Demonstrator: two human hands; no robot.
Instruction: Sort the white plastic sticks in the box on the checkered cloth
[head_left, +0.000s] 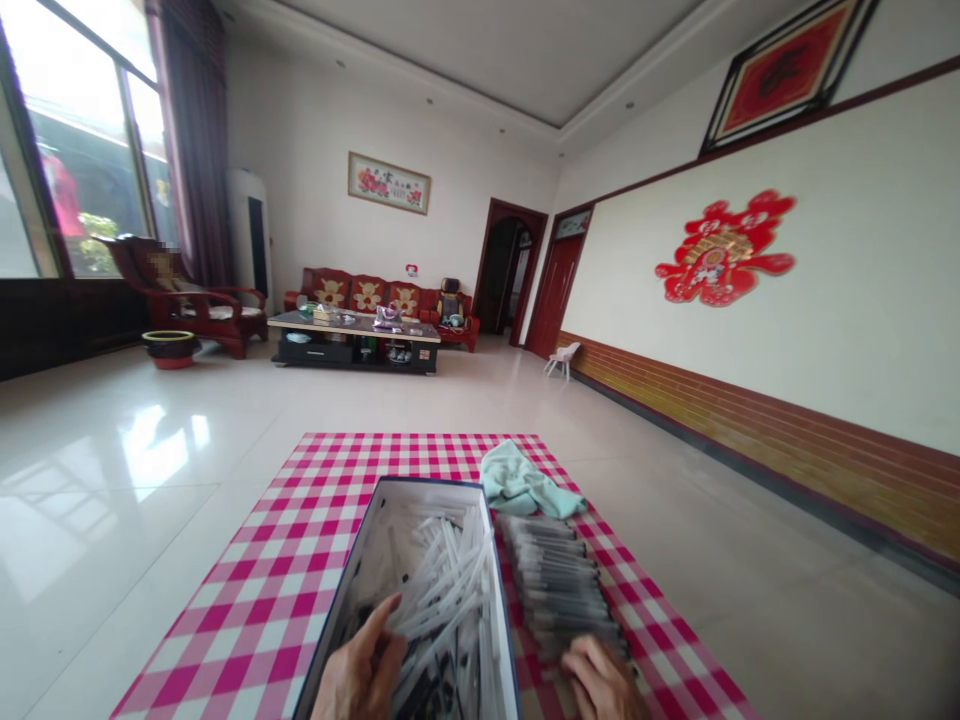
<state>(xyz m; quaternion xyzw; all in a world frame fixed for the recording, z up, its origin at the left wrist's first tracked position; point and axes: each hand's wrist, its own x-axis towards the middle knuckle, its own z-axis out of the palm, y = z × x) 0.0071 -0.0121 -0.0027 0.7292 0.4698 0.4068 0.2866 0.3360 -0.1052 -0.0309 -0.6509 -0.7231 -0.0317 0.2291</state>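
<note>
Left hand at near edge of open box, fingers spread on loose clear tubes, grip unclear. Right hand outside box, fingers curled against row of tubes, hold unclear.

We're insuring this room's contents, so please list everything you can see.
loose tubes: many, clear with dark bits, jumbled in the box
lined-up tubes: many, grey, in a row beside the box
box: one, white inside with dark rim, on the cloth
checked cloth: one, pink and white, on the floor
towel: one, pale green, crumpled on the cloth
coffee table: one, dark, far end of the room
sofa: one, red, behind the coffee table
armchair: one, dark red, by the window
small chair: one, white, by the right wall
wall decoration: one, red, right wall
framed picture: one, pink flowers, back wall
left hand: one, touching the loose tubes
right hand: one, at the lined-up tubes
</note>
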